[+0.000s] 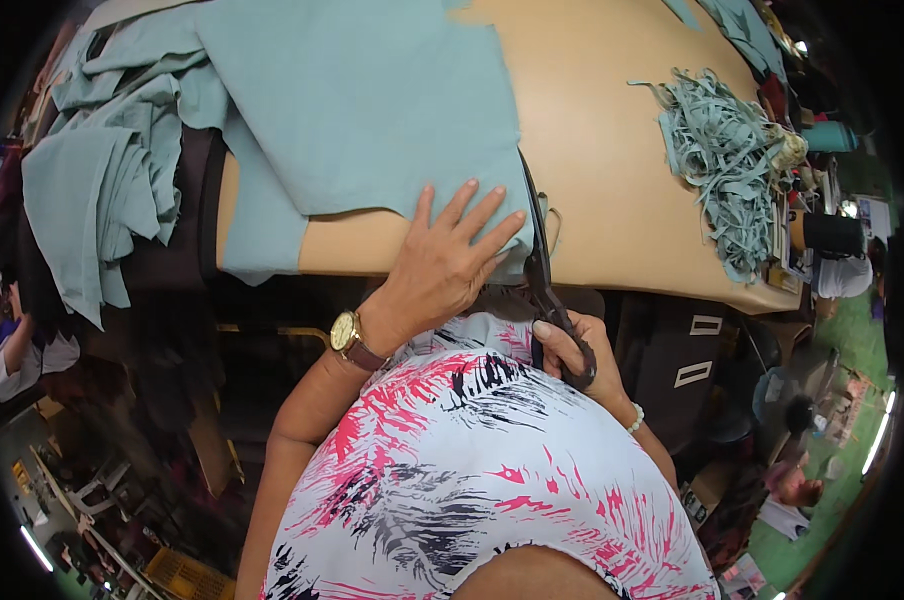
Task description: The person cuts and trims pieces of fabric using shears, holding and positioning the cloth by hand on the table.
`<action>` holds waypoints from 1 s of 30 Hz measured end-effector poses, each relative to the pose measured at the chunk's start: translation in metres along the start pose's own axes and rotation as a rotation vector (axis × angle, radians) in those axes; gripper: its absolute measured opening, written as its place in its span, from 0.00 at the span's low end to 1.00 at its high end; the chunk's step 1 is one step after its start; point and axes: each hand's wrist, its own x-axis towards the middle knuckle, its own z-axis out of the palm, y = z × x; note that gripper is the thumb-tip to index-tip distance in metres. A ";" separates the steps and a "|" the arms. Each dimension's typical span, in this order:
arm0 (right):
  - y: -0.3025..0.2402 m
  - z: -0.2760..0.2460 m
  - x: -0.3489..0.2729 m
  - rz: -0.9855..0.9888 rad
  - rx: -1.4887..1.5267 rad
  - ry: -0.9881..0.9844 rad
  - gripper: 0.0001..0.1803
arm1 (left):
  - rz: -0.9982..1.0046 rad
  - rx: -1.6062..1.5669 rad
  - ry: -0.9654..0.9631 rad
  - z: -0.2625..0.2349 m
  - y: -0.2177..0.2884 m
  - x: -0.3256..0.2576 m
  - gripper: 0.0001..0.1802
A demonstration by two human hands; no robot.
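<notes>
A large piece of pale blue-green fabric (372, 110) lies over the table, its right edge running down toward me. My left hand (450, 255) rests flat on its near right corner, fingers spread. In my right hand (582, 352) is a pair of large dark scissors (539, 255), gripped by the handles at the table's front edge. The blades point away from me along the fabric's right edge. A thin loose strip of fabric (555, 228) curls just right of the blades. Part of the lower handle is hidden by my fingers.
The tan table (612, 150) has a rounded front edge. A tangled heap of fabric strips (717, 170) sits at its right end. Folded fabric (102, 200) hangs over the left side. Dark drawers (662, 370) stand below on the right. Other people are at both sides.
</notes>
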 end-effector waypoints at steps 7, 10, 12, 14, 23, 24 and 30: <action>-0.012 0.005 0.011 -0.104 0.115 -0.006 0.18 | 0.030 -0.026 -0.027 -0.004 0.004 0.001 0.26; -0.012 0.006 0.016 -0.135 0.131 0.012 0.20 | 0.039 -0.053 -0.049 -0.005 0.008 -0.002 0.26; -0.013 0.008 0.016 -0.117 0.133 0.048 0.21 | 0.018 -0.056 -0.072 -0.007 0.010 -0.003 0.26; -0.012 0.009 0.016 -0.115 0.151 0.059 0.21 | 0.019 -0.060 -0.079 -0.007 0.010 -0.003 0.27; -0.013 0.012 0.013 -0.077 0.114 0.046 0.19 | 0.010 -0.078 -0.068 -0.006 0.008 -0.003 0.26; -0.013 0.012 0.012 -0.058 0.092 0.046 0.18 | 0.016 -0.077 -0.050 -0.005 0.008 -0.003 0.26; -0.017 0.010 0.013 -0.122 0.156 0.048 0.19 | 0.020 -0.073 -0.061 -0.005 0.007 -0.004 0.26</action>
